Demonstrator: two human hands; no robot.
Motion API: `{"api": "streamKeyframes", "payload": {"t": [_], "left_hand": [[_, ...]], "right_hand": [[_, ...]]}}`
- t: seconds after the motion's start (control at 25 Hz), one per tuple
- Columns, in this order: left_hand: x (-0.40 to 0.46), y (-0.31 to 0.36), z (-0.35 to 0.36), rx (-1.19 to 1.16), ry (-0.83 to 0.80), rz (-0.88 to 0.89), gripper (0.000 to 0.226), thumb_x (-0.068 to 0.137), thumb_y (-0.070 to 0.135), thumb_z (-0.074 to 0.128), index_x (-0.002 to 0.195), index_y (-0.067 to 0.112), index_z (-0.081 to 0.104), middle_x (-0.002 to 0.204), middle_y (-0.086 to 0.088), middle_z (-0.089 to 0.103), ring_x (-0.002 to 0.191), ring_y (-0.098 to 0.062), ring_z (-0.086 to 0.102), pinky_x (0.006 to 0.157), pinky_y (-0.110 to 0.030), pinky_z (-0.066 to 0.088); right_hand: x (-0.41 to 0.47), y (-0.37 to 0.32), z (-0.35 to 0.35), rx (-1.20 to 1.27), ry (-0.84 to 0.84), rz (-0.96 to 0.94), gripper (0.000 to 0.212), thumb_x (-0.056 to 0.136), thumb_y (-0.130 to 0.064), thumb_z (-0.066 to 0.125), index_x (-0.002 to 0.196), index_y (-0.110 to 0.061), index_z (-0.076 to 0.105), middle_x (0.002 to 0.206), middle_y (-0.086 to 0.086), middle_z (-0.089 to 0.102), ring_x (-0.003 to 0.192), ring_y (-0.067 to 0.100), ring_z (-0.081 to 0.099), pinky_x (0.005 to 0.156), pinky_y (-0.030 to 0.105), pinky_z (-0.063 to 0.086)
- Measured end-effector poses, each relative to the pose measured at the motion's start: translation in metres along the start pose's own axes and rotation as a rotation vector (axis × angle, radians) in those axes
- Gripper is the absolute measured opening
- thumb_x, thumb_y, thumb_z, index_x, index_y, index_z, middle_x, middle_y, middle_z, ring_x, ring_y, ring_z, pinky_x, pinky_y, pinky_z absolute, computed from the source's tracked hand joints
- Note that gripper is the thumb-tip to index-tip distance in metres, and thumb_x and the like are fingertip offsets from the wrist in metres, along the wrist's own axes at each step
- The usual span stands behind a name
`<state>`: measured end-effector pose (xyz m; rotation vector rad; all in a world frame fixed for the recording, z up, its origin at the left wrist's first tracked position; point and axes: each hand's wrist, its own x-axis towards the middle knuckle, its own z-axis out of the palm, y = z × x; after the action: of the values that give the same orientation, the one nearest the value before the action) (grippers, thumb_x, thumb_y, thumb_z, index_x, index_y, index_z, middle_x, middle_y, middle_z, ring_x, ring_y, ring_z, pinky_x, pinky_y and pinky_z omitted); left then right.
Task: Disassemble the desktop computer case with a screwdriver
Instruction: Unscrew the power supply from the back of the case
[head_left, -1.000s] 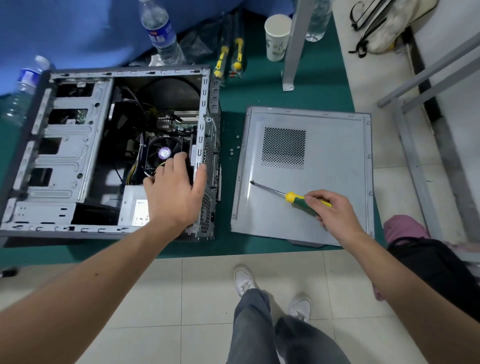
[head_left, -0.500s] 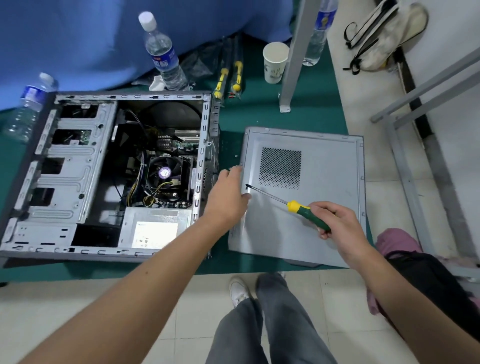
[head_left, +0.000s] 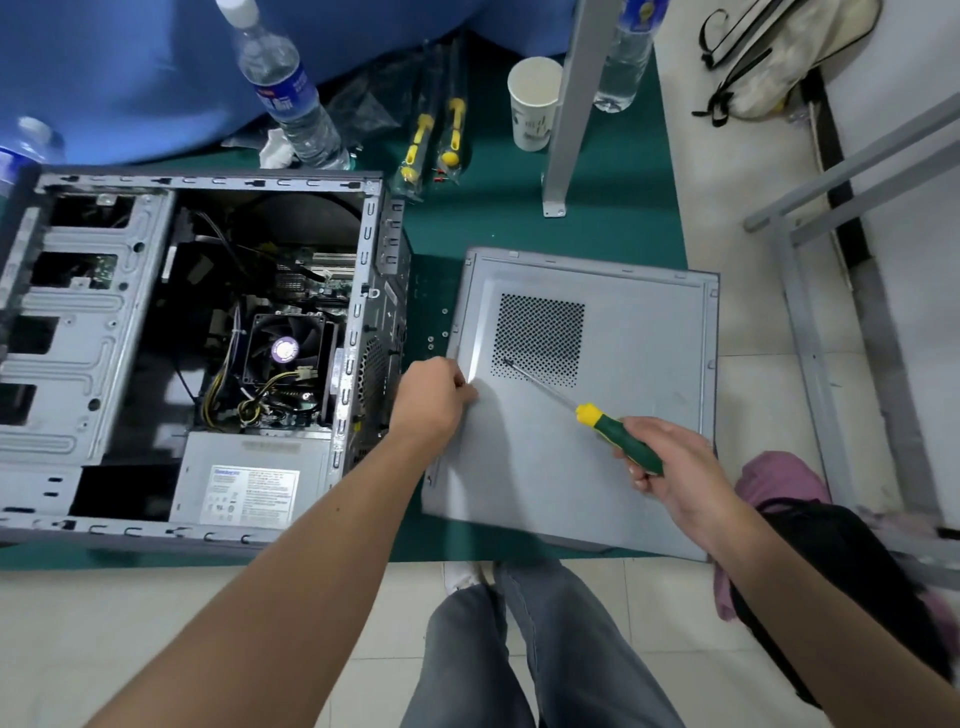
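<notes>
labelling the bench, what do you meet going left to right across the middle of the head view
open computer case → CPU fan → left hand → removed side panel → metal frame leg

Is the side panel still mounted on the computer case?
No, the side panel lies flat on the green mat beside the open computer case.

I can read no text with certainty. The white specification label on the grey metal power supply box carries print too small to read. The blue label on the clear plastic water bottle bears blurred white characters.
</notes>
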<state>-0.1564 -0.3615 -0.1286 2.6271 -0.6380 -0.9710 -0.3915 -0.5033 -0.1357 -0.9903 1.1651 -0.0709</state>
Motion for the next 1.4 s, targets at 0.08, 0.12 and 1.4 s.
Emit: {"api": "streamKeyframes", "payload": {"t": [0.08,0.12,1.4], "left_hand": [[-0.001,0.005,0.000,0.098,-0.035,-0.006,0.023,0.095,0.025,0.064,0.105,0.004,0.068,0.099,-0.012,0.069,0.089,-0.026,0.063,0.078,-0.034,0.051],[-0.004,0.008,-0.002,0.159,-0.043,0.006,0.022,0.097,0.022,0.060,0.108,0.003,0.066,0.102,-0.013,0.068,0.092,-0.027,0.063,0.080,-0.035,0.052],[-0.079,-0.096,-0.060,0.362,0.426,0.320,0.043,0.098,0.052,0.018,0.077,0.016,0.031,0.047,0.003,0.039,0.046,-0.013,0.034,0.063,-0.036,0.023]], "right_hand": [[-0.002,0.002,0.002,0.034,-0.005,0.025,0.020,0.094,-0.025,0.062,0.096,-0.009,0.075,0.074,0.008,0.067,0.052,0.011,0.049,0.047,0.021,0.043],[-0.003,0.002,0.003,0.064,-0.005,0.040,0.019,0.094,-0.025,0.062,0.095,-0.010,0.075,0.074,0.009,0.067,0.052,0.012,0.050,0.047,0.022,0.044],[-0.010,0.065,0.085,-0.240,-0.138,-0.242,0.009,0.090,-0.020,0.070,0.089,-0.020,0.079,0.063,-0.003,0.057,0.049,0.010,0.037,0.045,0.017,0.033]]}}
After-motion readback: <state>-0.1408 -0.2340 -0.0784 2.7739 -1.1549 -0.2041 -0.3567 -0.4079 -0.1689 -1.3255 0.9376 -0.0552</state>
